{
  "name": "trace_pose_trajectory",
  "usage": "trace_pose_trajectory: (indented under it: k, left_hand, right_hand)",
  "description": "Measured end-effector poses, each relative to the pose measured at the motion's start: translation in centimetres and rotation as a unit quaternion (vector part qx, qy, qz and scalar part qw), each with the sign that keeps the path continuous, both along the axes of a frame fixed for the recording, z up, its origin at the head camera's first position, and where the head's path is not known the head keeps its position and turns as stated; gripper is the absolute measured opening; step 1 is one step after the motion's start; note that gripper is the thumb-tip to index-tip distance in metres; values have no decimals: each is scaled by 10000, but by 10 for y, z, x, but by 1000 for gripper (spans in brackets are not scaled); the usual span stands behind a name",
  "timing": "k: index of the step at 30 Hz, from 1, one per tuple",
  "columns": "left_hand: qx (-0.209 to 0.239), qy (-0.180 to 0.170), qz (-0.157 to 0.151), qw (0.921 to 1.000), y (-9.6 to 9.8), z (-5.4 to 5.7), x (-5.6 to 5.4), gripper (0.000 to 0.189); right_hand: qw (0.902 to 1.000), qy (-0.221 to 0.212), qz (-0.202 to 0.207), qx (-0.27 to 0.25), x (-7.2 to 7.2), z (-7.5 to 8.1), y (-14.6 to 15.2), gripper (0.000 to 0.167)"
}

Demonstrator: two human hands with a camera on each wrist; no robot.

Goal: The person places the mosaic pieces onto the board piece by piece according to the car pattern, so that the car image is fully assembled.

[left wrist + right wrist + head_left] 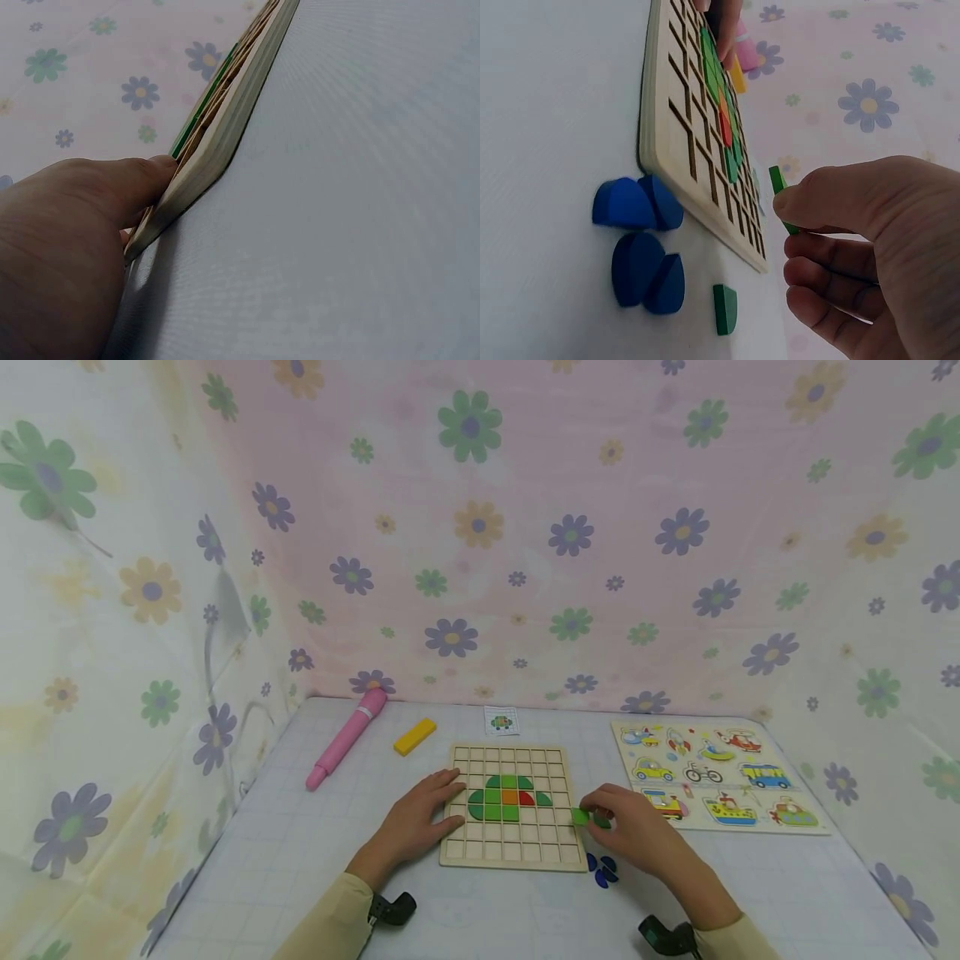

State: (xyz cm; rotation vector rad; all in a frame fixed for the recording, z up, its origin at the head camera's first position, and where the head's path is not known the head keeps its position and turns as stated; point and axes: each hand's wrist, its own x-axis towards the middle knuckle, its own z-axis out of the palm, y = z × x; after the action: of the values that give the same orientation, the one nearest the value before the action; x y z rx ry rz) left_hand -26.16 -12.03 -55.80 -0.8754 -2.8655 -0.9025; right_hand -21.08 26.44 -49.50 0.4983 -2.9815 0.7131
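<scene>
A wooden grid board lies on the table with green tiles, an orange tile and a red rounded tile set in its cells. My left hand rests along the board's left side, thumb over the rim and fingers extended. Off the right edge, my right hand pinches a light green tile between thumb and forefinger, raised above the table. Beneath that hand lies a dark green rounded tile. Several dark blue rounded tiles sit by the board's near right corner.
Behind the board stands a small picture card. A yellow block and a pink marker-shaped stick lie at the back left. To the right is a vehicle puzzle board. Flowered cloth surrounds the table.
</scene>
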Motion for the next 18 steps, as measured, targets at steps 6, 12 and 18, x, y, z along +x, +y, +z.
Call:
trace_pose_trajectory:
  k: [6, 12, 18]
  left_hand:
    - [-5, -7, -4, 10000, 0, 1, 0, 57]
    - [38, 20, 1, 10000, 0, 1, 1, 57]
    - [58, 0, -1, 10000, 0, 1, 1, 57]
  right_hand:
    - [9999, 78, 97, -77, -5, 0, -8, 25]
    - [9997, 129, 130, -173, -8, -1, -17, 26]
    - [9995, 180, 187, -159, -10, 1, -25, 24]
